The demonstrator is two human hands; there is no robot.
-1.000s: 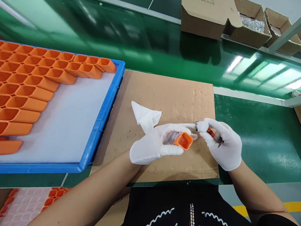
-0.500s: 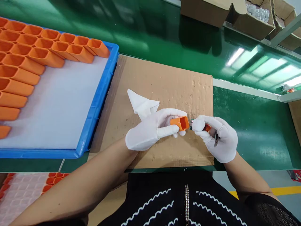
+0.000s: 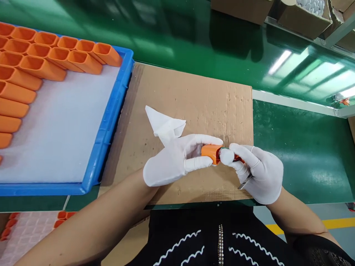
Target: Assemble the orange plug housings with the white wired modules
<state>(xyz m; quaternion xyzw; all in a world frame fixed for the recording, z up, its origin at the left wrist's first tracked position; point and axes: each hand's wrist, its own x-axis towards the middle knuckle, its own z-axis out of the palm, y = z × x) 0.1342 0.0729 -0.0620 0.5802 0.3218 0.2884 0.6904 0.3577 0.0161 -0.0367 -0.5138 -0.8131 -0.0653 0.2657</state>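
Note:
My left hand (image 3: 177,159), in a white glove, grips an orange plastic sleeve (image 3: 210,152) between thumb and fingers, its open end towards the right. At that opening, my gloved right hand (image 3: 259,170) pinches a small assembly (image 3: 238,159) with green and dark orange-red parts, mostly hidden by the fingers. Its left end meets the mouth of the sleeve; how far it goes in I cannot tell. A rounded white shape (image 3: 227,156) sits there, glove tip or part. A thin metal tool (image 3: 245,181) pokes out from under my right palm.
A folded white cloth (image 3: 166,123) lies on the cardboard sheet (image 3: 194,92) beyond my left hand. On the left stands a blue tray (image 3: 111,122) holding many upright orange sleeves (image 3: 84,61). Cardboard boxes (image 3: 303,18) stand on a shelf at the upper right.
My right hand has brought the small assembly against the sleeve's opening, closing the gap. The metal tool in my right palm has tilted. The whole view has shifted slightly.

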